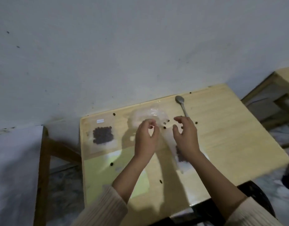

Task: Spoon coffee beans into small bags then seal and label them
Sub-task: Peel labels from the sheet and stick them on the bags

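Wooden table [222, 128] carries all task items. One filled bag [102, 135] lies flat at the left with a white label [100, 121] at its far edge. A second bag [180, 158] holding beans lies near centre-right, partly under the right forearm; no label is visible on it, and whether it is sealed cannot be determined. A clear plastic container [150, 115] sits at the far centre. The spoon [181, 103] lies unused at the far right of it, bowl pointing away. Stray beans [164, 127] are scattered across the surface. A pale green sheet [98, 170] lies at the near left.

Left hand [146, 139]: fingers curled narrow, tips drawn toward the thumb just near the container. A small dark spot shows at the fingertips; blur prevents confirming a held bean.

Right hand [187, 136]: fingers loosely curved and apart from the thumb, nothing held, hovering over loose beans.

Judged step: recovery of spilled beans, between filling and closing the second bag. Next move calls for a fine fingertip pinch on each bean, deposit into the bag mouth, then sealing and labelling.
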A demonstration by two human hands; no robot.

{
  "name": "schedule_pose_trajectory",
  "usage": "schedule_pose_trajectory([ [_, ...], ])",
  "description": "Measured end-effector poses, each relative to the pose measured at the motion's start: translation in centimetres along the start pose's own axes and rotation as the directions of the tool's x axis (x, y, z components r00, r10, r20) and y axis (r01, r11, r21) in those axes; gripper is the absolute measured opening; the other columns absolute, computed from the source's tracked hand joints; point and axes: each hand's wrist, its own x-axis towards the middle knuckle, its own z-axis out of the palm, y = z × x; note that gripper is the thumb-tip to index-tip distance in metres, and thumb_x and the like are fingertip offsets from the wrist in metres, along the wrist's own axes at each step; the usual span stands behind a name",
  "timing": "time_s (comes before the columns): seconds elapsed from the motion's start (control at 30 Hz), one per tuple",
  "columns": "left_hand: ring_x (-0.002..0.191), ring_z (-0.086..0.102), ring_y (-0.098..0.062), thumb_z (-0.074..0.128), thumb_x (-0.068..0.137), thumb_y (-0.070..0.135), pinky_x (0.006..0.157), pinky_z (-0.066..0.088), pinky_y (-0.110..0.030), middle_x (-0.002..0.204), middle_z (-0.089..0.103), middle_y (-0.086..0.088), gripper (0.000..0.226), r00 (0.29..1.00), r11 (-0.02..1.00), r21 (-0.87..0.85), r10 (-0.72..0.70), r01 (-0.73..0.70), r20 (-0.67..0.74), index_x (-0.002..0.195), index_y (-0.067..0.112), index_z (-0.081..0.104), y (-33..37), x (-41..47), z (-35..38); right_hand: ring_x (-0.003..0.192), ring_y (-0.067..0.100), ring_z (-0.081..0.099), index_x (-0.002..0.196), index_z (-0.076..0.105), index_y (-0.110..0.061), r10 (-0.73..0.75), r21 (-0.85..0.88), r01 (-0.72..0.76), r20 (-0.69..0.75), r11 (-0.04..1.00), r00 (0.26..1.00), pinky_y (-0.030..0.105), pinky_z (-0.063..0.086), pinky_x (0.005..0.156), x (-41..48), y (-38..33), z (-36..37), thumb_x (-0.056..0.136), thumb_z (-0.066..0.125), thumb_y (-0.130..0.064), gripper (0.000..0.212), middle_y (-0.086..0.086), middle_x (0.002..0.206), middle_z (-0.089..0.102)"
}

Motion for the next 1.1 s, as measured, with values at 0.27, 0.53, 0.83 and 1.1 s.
schedule_pose_trajectory([
  [0.27, 0.117, 0.042, -0.028, 0.052, 0.092, 0.024, 0.095, 0.033, -0.029, 0.124, 0.047, -0.013, 0.04, 0.918, 0.944, 0.312, -0.215, 0.109, 0.333, 0.125, 0.003, 0.043, -3.7, -4.7, 7.4, 0.112, 0.034, 0.049, 0.124, 0.053, -0.004, 0.281, -0.228, -0.24, 0.169, 0.944, 0.945, 0.035, 0.039, 0.09, -2.2, 9.5, -2.6, 0.087, 0.056, -0.015, 0.039, 0.017, 0.119, 0.057],
  [0.53, 0.14, 0.024, -0.026, 0.048, 0.095, 0.023, 0.115, 0.023, -0.037, 0.151, 0.026, -0.015, 0.058, 0.908, 0.955, 0.139, -0.293, 0.263, 0.299, 0.144, 0.002, 0.024, -2.9, -4.0, 9.7, 0.111, 0.03, 0.049, 0.122, 0.053, -0.004, 0.207, -0.161, -0.189, 0.104, 0.969, 0.973, 0.024, 0.033, 0.088, -1.4, 9.1, -2.1, 0.086, 0.055, -0.01, 0.036, 0.013, 0.117, 0.058],
  [0.83, 0.101, 0.054, -0.008, 0.056, 0.091, 0.009, 0.085, 0.044, -0.013, 0.116, 0.053, 0.013, 0.032, 0.977, 0.956, -0.205, -0.213, 0.21, 0.007, 0.121, 0.02, 0.052, -0.7, -4.3, 4.1, 0.089, 0.019, 0.059, 0.134, 0.046, -0.01, 0.177, 0.043, -0.179, 0.038, 0.983, 0.983, 0.035, 0.052, 0.081, -3.5, 4.3, -1.3, 0.089, 0.057, -0.016, 0.047, 0.004, 0.101, 0.058],
  [1.1, 0.104, 0.052, 0.005, 0.059, 0.088, 0.001, 0.085, 0.035, -0.001, 0.113, 0.059, 0.003, 0.025, 0.97, 0.97, -0.203, -0.172, 0.137, -0.169, 0.111, 0.01, 0.058, -2.7, -5.5, -8.2, 0.081, 0.003, 0.059, 0.122, 0.058, -0.013, 0.027, 0.257, -0.103, 0.284, 0.961, 0.959, 0.003, 0.044, 0.067, -7.4, -3.2, 4.8, 0.091, 0.056, -0.013, 0.031, -0.001, 0.097, 0.063],
])
